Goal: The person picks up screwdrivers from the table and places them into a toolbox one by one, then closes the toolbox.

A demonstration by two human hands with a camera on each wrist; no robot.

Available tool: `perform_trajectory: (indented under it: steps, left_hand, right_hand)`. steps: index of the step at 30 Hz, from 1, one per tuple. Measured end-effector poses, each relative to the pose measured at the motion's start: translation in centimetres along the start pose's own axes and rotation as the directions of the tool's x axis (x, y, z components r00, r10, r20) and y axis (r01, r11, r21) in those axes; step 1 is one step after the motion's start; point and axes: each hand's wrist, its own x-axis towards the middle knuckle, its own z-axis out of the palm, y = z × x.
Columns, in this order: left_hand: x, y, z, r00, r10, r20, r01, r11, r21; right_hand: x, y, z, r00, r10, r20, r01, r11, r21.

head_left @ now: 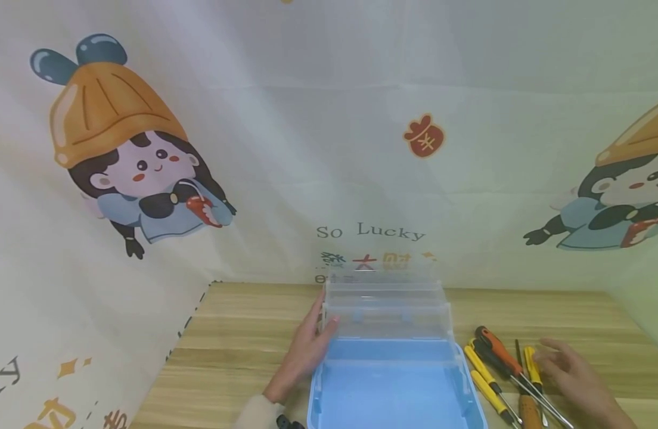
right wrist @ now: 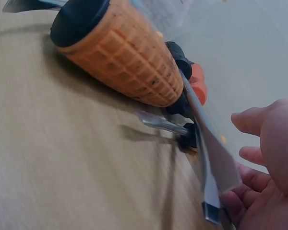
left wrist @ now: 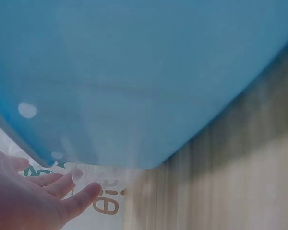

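Observation:
A blue plastic toolbox (head_left: 396, 393) stands on the table with its clear lid (head_left: 388, 319) raised at the back. My left hand (head_left: 306, 345) is at the lid's left edge, thumb near its front face, fingers extended; in the left wrist view the hand (left wrist: 43, 196) is beside the blue box wall (left wrist: 134, 86). Right of the box lie several screwdrivers, some yellow-handled (head_left: 481, 364), one orange and black (head_left: 497, 348). My right hand (head_left: 573, 372) hovers just right of them, nearest a yellow-and-black screwdriver (head_left: 533, 364). In the right wrist view its thumb (right wrist: 252, 120) and fingers stand apart, pinching nothing visible.
A wood-grain table (head_left: 222, 357) carries everything. A printed cloth (head_left: 286, 149) hangs behind it and along the sides. An orange grid-textured handle (right wrist: 125, 57) lies closest in the right wrist view, with flat metal blades (right wrist: 213, 153) beside the hand.

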Motion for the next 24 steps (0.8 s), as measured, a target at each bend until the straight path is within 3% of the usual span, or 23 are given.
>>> perform_trajectory:
  steps: [13, 24]
  left_hand:
    - [0.1, -0.5, 0.4, 0.999, -0.030, 0.017, 0.031, 0.999, -0.038]
    - [-0.1, -0.6, 0.6, 0.998, -0.033, 0.044, 0.038, 0.992, -0.121]
  right_hand:
    - [0.3, 0.3, 0.8, 1.000, 0.002, 0.013, -0.001, 0.997, -0.082]
    - [0.0, 0.7, 1.5, 0.999, -0.007, -0.052, 0.001, 0.995, -0.103]
